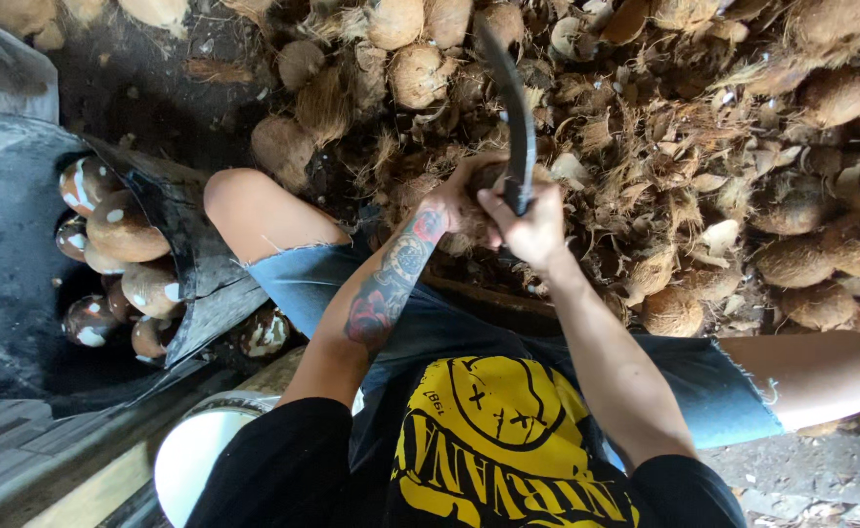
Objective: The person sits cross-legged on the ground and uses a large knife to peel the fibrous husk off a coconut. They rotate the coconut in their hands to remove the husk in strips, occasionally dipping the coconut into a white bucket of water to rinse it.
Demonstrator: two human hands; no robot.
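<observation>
1. Looking straight down over a seated person's lap; both hands meet out in front of the knees, above a heap of brown husk.
2. The right hand [532, 227] is wrapped tight around the handle of a curved dark blade [514, 108]; the fist is closed on it, and the blade sweeps up and away from the body, its tip over the pile.
3. The left hand [457, 200], on a tattooed forearm, clasps a husked coconut [488, 178]; fingers curl around it, and only a small brown patch of the nut shows between the two hands; the lower end of the blade sits right against it.
4. So the coconut sits dead centre, pinned between the hands, just above the frayed denim shorts [303, 279] and in front of the left knee.
5. Beyond the hands, a wide pile of fibrous husks [704, 186] and whole hairy coconuts fills the top and right of the view.
6. To the left, a dark tub [171, 210] holds peeled coconuts [122, 230], brown with white patches, packed close together; one more lies just beside the tub by the thigh.
7. Lower left, a white bucket rim [195, 450] peeks out next to the left elbow; weathered planks [29, 445] run beside it.
</observation>
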